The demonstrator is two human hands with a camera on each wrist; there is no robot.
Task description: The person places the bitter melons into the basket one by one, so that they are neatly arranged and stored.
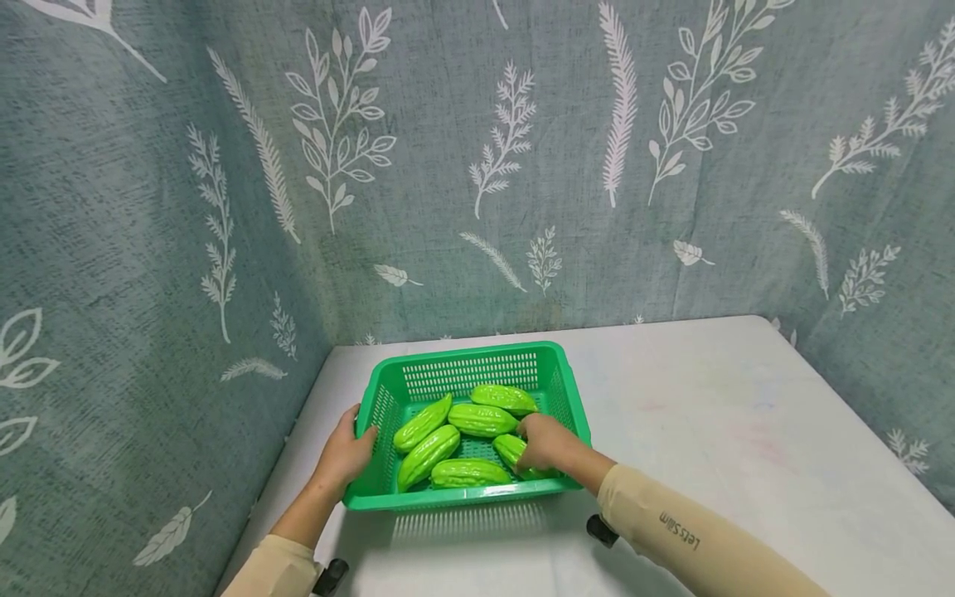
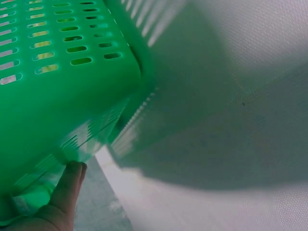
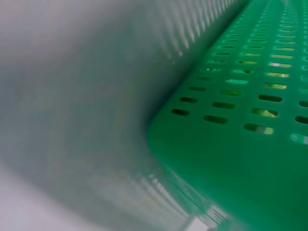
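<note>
A green plastic basket (image 1: 468, 495) with slotted walls stands on the white table, holding several bright green bitter melons (image 1: 482, 420). My left hand (image 1: 346, 452) grips the basket's left rim, its thumb lying over the edge. Seen from the left wrist, fingers (image 2: 67, 192) touch the outside of the basket wall (image 2: 62, 101). Reaching over the front right corner, my right hand (image 1: 550, 444) holds a bitter melon (image 1: 509, 448) inside the basket, partly covering it. The right wrist view has only the basket's outer wall (image 3: 216, 149); the right hand is out of sight there.
The white table (image 1: 694, 431) extends to the right of the basket. A grey-green curtain (image 1: 448, 274) with white leaf prints hangs behind and at both sides, close to the basket's left. Dark wrist cameras (image 1: 601, 531) sit under both forearms.
</note>
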